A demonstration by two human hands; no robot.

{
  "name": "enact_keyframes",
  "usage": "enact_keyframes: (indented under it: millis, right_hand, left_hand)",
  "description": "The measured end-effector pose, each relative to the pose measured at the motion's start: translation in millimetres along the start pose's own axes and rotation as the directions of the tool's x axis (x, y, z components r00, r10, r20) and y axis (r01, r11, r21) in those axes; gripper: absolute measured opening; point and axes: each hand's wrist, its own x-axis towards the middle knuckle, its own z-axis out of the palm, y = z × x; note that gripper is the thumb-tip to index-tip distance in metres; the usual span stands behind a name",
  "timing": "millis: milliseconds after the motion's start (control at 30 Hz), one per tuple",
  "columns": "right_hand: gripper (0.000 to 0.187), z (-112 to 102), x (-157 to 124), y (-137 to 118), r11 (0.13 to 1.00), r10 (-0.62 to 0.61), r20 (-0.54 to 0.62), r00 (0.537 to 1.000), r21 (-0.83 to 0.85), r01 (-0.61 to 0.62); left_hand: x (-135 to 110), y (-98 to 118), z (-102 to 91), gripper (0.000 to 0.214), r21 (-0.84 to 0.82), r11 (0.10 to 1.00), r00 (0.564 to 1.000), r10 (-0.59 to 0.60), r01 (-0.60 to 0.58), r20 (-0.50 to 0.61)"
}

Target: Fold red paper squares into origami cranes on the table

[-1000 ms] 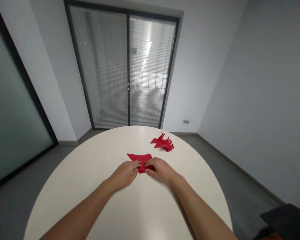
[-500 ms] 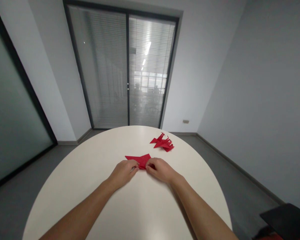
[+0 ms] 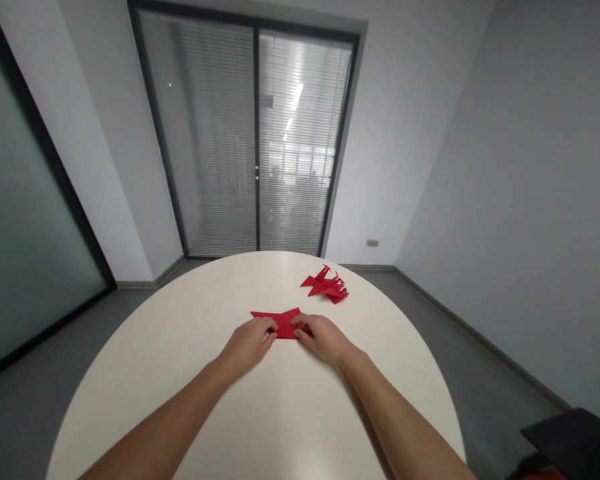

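A folded piece of red paper (image 3: 286, 325) lies on the white round table, with a pointed corner toward the left and another at its upper right. My left hand (image 3: 250, 340) grips its left side, fingers curled and thumb near the lower edge. At the right side, my right hand (image 3: 323, 337) holds the paper between bent fingers and thumb. Both hands partly cover the sheet. Farther back and to the right rests a cluster of red folded paper cranes (image 3: 326, 285), overlapping one another.
The round white table (image 3: 180, 353) spans the foreground. Beyond it stand glass doors with blinds (image 3: 220, 147). A black flat object (image 3: 575, 437) sits at the lower right, past the table's edge. A wall outlet (image 3: 373, 243) is low on the back wall.
The paper's lower front edge looks flatter and straighter between my hands. My right fingers have shifted slightly on the paper; the crane cluster has stayed in place.
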Motion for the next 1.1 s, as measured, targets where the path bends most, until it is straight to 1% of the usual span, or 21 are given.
enact_keyframes:
  millis: [67,167,233,333,433,600,733,867,933,1000,1033,1100]
  right_hand:
    - [0.024,1.8,0.0,1.0,1.0,-0.006,-0.009,1.0,0.006,0.006]
    - [0.026,4.8,0.3,2.8,1.0,-0.023,-0.028,0.999,0.012,0.023]
    - [0.028,6.8,0.7,5.1,0.999,-0.039,-0.046,0.998,0.001,0.039]
    - [0.032,10.5,1.2,10.5,0.996,-0.091,-0.068,0.994,-0.019,0.09]
    - [0.038,14.6,1.0,16.7,0.992,-0.12,-0.066,0.991,-0.044,0.117]
    - [0.038,14.5,0.5,19.9,0.989,-0.116,-0.037,0.993,-0.092,0.112]
    - [0.031,4.9,0.9,13.3,0.988,-0.133,-0.025,0.991,-0.078,0.131]
    - [0.028,-4.4,-0.1,2.4,0.994,-0.098,0.006,0.995,-0.04,0.098]
    - [0.027,-6.0,-1.1,-2.0,0.994,-0.112,0.039,0.993,-0.003,0.112]
    - [0.025,-5.7,-2.4,-4.0,0.99,-0.137,0.057,0.989,0.033,0.136]
    - [0.027,-5.0,-3.2,-3.9,0.988,-0.148,0.059,0.987,0.043,0.145]
    - [0.036,-3.4,-4.8,-2.1,0.986,-0.16,0.054,0.986,0.051,0.157]
  left_hand:
    - [0.2,-1.9,2.6,0.014,-0.027,1.0,1.0,-0.009,0.009,-0.009]
    - [0.8,-4.7,5.6,0.025,-0.075,0.997,1.0,-0.007,0.005,-0.023]
    - [1.1,-5.1,5.7,0.029,-0.078,0.997,1.0,0.01,-0.012,-0.026]
    - [1.1,-3.3,3.5,0.025,-0.037,0.996,0.997,0.081,-0.081,-0.01]
    - [0.1,-0.7,1.3,0.029,0.029,0.988,0.989,0.149,-0.149,0.02]
    - [-2.6,3.1,0.1,0.03,0.143,0.972,0.982,0.185,-0.187,0.027]
    - [-3.2,5.9,-0.3,0.029,0.203,0.964,0.984,0.176,-0.173,0.003]
    - [-3.6,5.0,0.1,0.031,0.242,0.965,0.993,0.114,-0.102,-0.034]
    - [-4.2,2.8,0.5,0.032,0.25,0.966,0.995,0.086,-0.073,-0.042]
    - [-4.8,-0.1,1.0,0.033,0.242,0.968,0.997,0.078,-0.069,-0.028]
    - [-5.0,-1.7,1.3,0.034,0.231,0.97,0.996,0.083,-0.077,-0.017]
    - [-5.4,-4.9,1.9,0.034,0.203,0.973,0.994,0.108,-0.107,0.004]
